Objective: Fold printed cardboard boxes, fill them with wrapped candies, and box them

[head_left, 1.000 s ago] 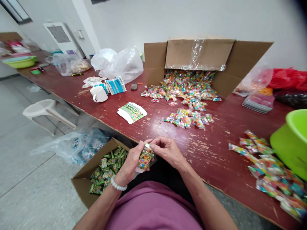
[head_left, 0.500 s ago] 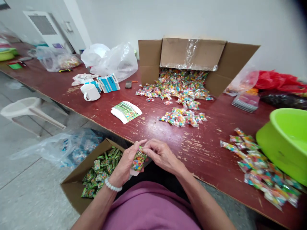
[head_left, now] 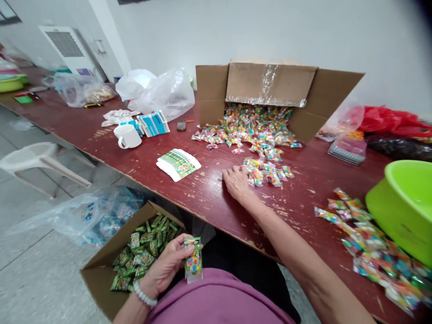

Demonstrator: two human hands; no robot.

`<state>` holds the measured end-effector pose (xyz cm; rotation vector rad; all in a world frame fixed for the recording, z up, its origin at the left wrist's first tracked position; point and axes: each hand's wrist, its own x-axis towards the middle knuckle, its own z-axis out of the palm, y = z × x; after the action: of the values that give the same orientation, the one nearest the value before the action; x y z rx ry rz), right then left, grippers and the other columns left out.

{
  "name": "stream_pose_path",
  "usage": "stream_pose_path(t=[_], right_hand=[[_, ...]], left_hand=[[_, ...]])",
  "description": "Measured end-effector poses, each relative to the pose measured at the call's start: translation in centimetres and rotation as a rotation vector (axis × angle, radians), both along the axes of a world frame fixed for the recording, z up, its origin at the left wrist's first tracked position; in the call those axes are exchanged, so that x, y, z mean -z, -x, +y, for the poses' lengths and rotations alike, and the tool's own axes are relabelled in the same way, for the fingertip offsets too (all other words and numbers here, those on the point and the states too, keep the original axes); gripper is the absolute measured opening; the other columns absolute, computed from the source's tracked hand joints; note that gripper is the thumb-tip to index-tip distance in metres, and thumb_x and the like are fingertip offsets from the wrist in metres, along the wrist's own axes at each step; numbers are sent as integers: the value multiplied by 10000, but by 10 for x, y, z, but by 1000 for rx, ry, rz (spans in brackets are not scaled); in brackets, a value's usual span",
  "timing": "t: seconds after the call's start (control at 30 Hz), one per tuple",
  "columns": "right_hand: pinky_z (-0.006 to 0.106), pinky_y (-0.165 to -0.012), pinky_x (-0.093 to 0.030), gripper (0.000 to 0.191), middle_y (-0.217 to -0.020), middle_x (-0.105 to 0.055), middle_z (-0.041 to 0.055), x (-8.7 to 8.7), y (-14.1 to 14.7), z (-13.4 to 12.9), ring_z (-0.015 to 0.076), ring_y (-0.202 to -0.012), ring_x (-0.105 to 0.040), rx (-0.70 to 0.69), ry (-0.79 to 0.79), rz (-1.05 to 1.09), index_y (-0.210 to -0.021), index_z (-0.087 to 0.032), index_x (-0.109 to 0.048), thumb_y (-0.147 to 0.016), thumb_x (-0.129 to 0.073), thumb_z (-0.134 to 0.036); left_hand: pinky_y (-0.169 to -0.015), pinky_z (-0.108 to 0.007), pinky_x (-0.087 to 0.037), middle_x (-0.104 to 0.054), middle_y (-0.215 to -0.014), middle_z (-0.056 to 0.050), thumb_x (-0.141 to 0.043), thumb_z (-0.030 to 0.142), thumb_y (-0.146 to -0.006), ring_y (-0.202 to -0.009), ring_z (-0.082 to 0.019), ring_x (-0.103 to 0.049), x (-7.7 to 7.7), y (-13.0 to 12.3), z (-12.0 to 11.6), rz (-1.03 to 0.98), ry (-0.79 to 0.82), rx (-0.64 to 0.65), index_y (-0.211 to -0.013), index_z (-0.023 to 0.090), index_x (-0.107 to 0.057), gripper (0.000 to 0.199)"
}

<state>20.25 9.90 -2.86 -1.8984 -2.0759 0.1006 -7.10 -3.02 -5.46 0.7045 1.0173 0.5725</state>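
Held in my left hand is a small green printed candy box, its white flap pointing down toward my lap. My right hand rests on the table at the left end of a small pile of wrapped candies; its fingers curl down over the nearest ones, and what is under the fingertips is hidden. Left of that hand lies a fanned stack of flat green-and-white cartons. Beside my left hand, below the table edge, an open cardboard box holds many filled green packs.
A large carton spills wrapped candies at the back. At right stand a lime-green basin and longer candy packets. A white mug, plastic bags and a blue-striped carton sit at left. A white stool is on the floor.
My right hand has left the small box and reached forward to the candy pile. My left hand, still holding the box, has lowered toward my lap.
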Motion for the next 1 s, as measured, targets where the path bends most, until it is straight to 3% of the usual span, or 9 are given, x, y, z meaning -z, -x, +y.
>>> stream_pose_path(t=[0.07, 0.17, 0.3, 0.4, 0.47, 0.6, 0.7, 0.8, 1.0], right_hand=[[513, -1005, -297, 303, -1111, -672, 229, 3, 4, 1, 329, -1136, -505, -25, 1, 51, -1064, -107, -664, -912, -411, -41], [448, -963, -382, 340, -1143, -661, 198, 7, 11, -3, 294, -1101, -546, -48, 1, 179, -1190, -100, -629, -885, -482, -67], [293, -710, -496, 437, -918, -675, 40, 12, 23, -22, 163, -779, -623, -63, 55, 567, -1326, -152, -523, -899, -555, -235], [227, -543, -460, 447, -797, -625, -30, 12, 33, -43, 113, -622, -579, -35, 154, 1276, -1142, -194, -589, -761, -742, -369], [214, -500, -443, 455, -737, -614, -44, 9, 38, -54, 111, -596, -572, 14, 183, 1537, -959, -201, -600, -629, -849, -391], [209, -471, -417, 407, -671, -624, -35, -1, 41, -67, 114, -565, -560, 57, 188, 1519, -776, -198, -573, -610, -870, -422], [215, -492, -400, 351, -685, -636, -26, -3, 42, -75, 109, -570, -541, 17, 213, 1471, -757, -193, -593, -658, -842, -420], [228, -538, -407, 345, -666, -608, -37, 1, 44, -80, 108, -578, -527, 36, 165, 1430, -738, -189, -592, -651, -842, -411], [232, -518, -396, 333, -634, -593, -45, 6, 46, -89, 112, -539, -517, 127, 110, 1321, -744, -196, -583, -688, -805, -437]], left_hand=[[-664, -233, -454, -634, -763, 21, -842, 309, -689, -691, -133, -584, -2, 21, 7, 95, -85, 75, -908, 193, -607, 341], [-640, -216, -419, -634, -786, 26, -849, 246, -629, -715, -142, -571, -10, 50, 24, 268, -202, 376, -930, 198, -672, 353], [-662, -230, -432, -680, -836, -7, -826, 251, -639, -774, -181, -609, -14, 67, 38, 307, -247, 654, -879, 185, -719, 272], [-629, -233, -459, -673, -876, -14, -778, 322, -741, -738, -165, -631, -14, 58, 39, 161, -208, 527, -923, 191, -628, 270], [-587, -240, -481, -665, -889, -15, -766, 350, -771, -710, -175, -669, -16, 40, 37, 43, -150, 379, -926, 207, -531, 316], [-558, -267, -524, -669, -900, -26, -806, 312, -744, -699, -219, -719, -24, -7, 36, -100, -135, 155, -949, 213, -479, 399], [-660, -314, -582, -669, -1041, -63, -842, 237, -702, -789, -195, -698, -28, -35, 38, -166, -208, 54, -1106, 199, -558, 495], [-750, -341, -598, -646, -1166, -102, -850, 220, -688, -895, -192, -651, -26, -48, 42, -189, -254, 44, -1216, 174, -601, 585], [-735, -322, -582, -664, -1091, -88, -808, 245, -745, -851, -178, -659, -19, -53, 40, -177, -296, 120, -1184, 180, -556, 510]])
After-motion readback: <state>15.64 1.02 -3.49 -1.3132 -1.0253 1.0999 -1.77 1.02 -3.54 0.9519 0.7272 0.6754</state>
